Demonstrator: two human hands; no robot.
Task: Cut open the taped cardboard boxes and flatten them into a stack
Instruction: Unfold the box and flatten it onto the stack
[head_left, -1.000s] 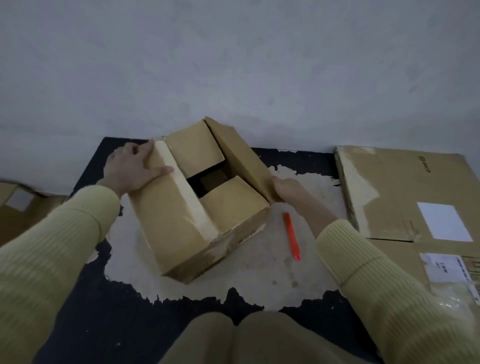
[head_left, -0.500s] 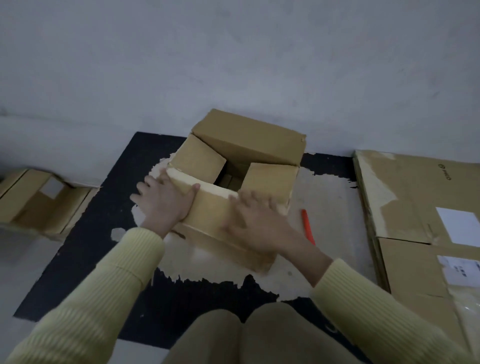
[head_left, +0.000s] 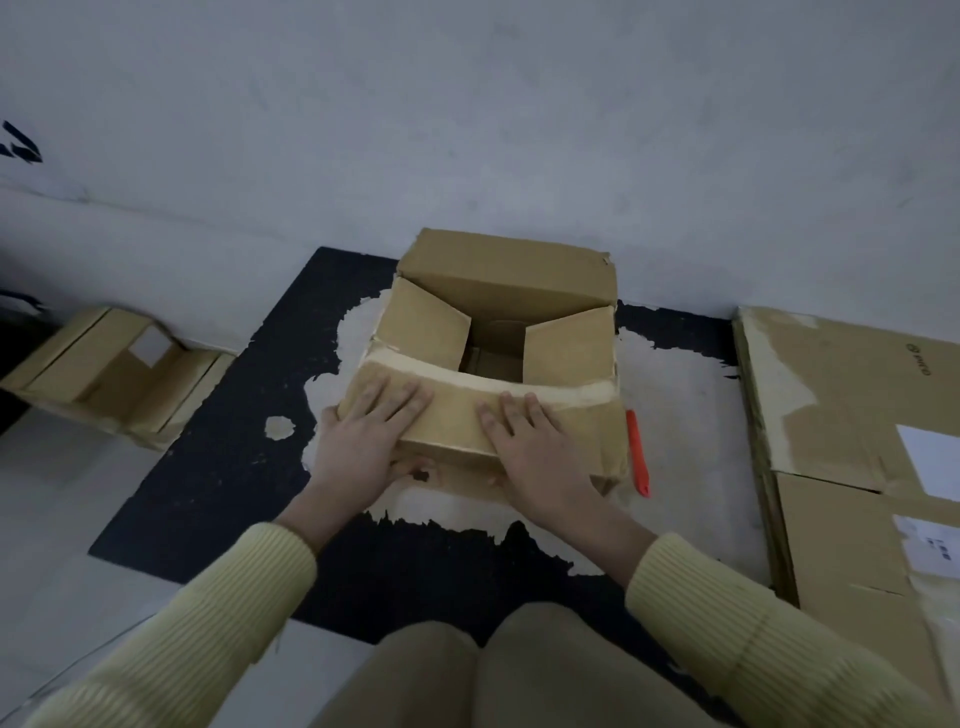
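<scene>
An opened brown cardboard box (head_left: 504, 291) sits on the worn black mat in front of my knees, its top flaps partly folded in around a dark gap. My left hand (head_left: 366, 441) lies flat on the near flap's left part, fingers straight. Beside it, my right hand (head_left: 535, 457) presses the same flap's right part with straight fingers. An orange cutter (head_left: 638, 453) lies on the mat just right of the box, touched by neither hand.
A stack of flattened cardboard (head_left: 852, 415) with white labels lies at the right. Another cardboard box (head_left: 111, 369) rests at the left by the grey wall. The black mat (head_left: 228, 467) has torn pale patches.
The box has been turned square to me. My right hand came from its right side onto the near flap, and both hands now lie flat on that flap.
</scene>
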